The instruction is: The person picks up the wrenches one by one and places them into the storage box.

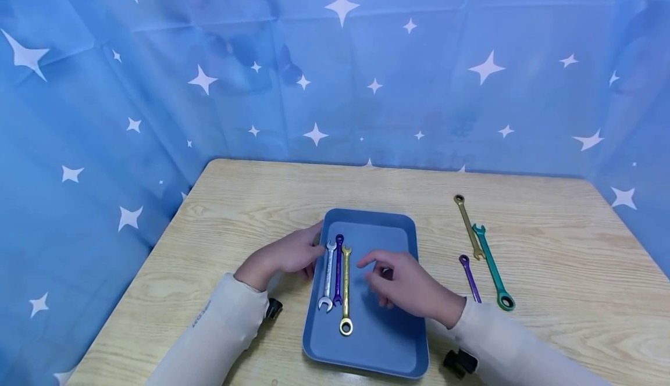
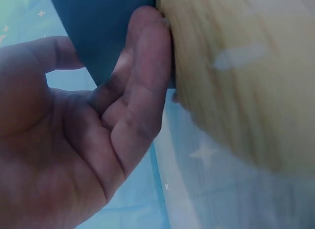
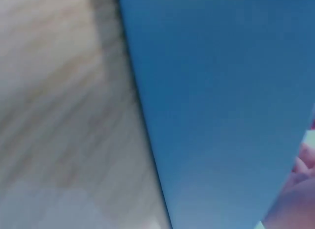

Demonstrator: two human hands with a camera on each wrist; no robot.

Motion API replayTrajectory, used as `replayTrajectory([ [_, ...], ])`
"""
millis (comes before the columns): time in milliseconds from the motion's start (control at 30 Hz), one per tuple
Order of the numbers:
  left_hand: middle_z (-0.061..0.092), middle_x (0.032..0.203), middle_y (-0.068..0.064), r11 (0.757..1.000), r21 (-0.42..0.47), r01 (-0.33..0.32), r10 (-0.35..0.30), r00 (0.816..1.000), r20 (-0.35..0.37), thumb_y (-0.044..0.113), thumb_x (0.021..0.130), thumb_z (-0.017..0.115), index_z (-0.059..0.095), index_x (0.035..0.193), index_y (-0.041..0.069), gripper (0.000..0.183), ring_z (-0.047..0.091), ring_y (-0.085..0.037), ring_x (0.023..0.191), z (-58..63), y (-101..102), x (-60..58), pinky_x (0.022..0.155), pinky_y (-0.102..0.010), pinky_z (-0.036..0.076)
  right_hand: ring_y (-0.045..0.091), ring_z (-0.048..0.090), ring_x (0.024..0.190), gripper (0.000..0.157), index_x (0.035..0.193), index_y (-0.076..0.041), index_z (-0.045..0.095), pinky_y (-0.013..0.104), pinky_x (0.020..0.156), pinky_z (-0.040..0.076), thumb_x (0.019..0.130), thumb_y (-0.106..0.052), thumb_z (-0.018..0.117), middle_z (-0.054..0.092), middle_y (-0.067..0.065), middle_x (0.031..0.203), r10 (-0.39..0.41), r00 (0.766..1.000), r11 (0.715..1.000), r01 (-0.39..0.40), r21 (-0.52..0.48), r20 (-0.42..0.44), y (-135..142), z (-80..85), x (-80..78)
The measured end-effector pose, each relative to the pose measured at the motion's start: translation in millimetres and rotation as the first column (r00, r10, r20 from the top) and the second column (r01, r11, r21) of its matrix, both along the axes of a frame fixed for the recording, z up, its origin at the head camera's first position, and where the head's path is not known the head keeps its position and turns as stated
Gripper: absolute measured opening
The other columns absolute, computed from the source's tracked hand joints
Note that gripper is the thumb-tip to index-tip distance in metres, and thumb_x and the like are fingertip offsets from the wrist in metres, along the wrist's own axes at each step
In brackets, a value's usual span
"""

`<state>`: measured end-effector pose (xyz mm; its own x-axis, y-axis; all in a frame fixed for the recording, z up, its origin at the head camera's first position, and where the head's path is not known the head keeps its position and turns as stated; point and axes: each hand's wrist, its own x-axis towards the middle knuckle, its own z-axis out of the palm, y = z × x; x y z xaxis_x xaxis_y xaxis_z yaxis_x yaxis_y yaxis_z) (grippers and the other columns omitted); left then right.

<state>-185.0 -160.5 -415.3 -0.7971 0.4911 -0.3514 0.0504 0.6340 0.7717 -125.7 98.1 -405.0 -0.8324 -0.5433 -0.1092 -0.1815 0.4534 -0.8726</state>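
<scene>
A blue tray (image 1: 384, 339) stands on the table with three combination wrenches side by side in its left half: a silver wrench (image 1: 328, 275), a purple wrench (image 1: 338, 270) and a gold wrench (image 1: 346, 287). My left hand (image 1: 290, 252) holds the tray's left side, thumb at the rim. In the left wrist view its fingers (image 2: 150, 67) bend against the outside of the wall. Over the tray's right half hovers my right hand (image 1: 400, 278), index finger stretched toward the gold wrench and the others loosely curled, holding nothing. The right wrist view shows mostly the tray's outer wall (image 3: 211, 101).
Right of the tray, three more wrenches lie on the wooden table (image 1: 251, 200): a bronze wrench (image 1: 467, 223), a green wrench (image 1: 492, 264) and a smaller purple wrench (image 1: 469, 275) partly hidden by the right sleeve. A blue star-patterned cloth (image 1: 335, 72) hangs behind the table.
</scene>
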Motion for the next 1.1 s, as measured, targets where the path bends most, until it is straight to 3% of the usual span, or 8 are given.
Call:
replayTrajectory([
  [367,0.068,0.09,-0.008,1.0,-0.007,0.01,-0.01,1.0,-0.004,0.02,0.103,0.042,0.008,0.163,0.027,0.069,0.068,-0.022,0.066,0.3,2,-2.2,0.06,-0.037,0.057,0.012,0.059,0.055,0.019,0.114,-0.009,0.067,0.028,0.051,0.051,0.101,-0.02,0.058,0.06,0.002,0.069,-0.077,0.99,0.993,0.086,0.079,-0.118,28,11.4,6.3],
  [600,0.069,0.087,-0.007,1.0,0.006,0.022,-0.022,1.0,-0.01,0.018,0.102,0.041,0.009,0.163,0.027,0.069,0.068,-0.022,0.065,1.1,3,-1.4,0.06,-0.037,0.057,0.006,0.055,0.054,0.012,0.098,-0.012,0.066,0.026,0.051,0.049,0.102,-0.019,0.057,0.06,0.0,0.068,-0.157,0.954,0.974,0.193,0.121,-0.257,59,10.9,9.7],
  [900,0.068,0.082,-0.007,1.0,0.012,0.025,-0.024,1.0,-0.012,0.018,0.102,0.041,0.011,0.162,0.028,0.068,0.066,-0.022,0.064,0.3,-2,-1.5,0.06,-0.037,0.056,0.01,0.058,0.054,0.019,0.09,-0.01,0.064,0.028,0.052,0.05,0.103,-0.02,0.054,0.061,0.004,0.072,-0.211,0.953,0.952,0.251,0.175,-0.217,93,7.1,4.3],
  [1100,0.067,0.085,-0.007,1.0,0.01,0.02,-0.02,1.0,-0.006,0.02,0.103,0.041,0.011,0.162,0.028,0.067,0.066,-0.022,0.066,-2.9,-3,-1.7,0.06,-0.037,0.056,0.008,0.053,0.052,0.02,0.087,-0.011,0.065,0.026,0.048,0.045,0.102,-0.017,0.054,0.061,0.0,0.07,-0.214,0.946,0.917,0.281,0.282,-0.244,108,5.7,1.9],
])
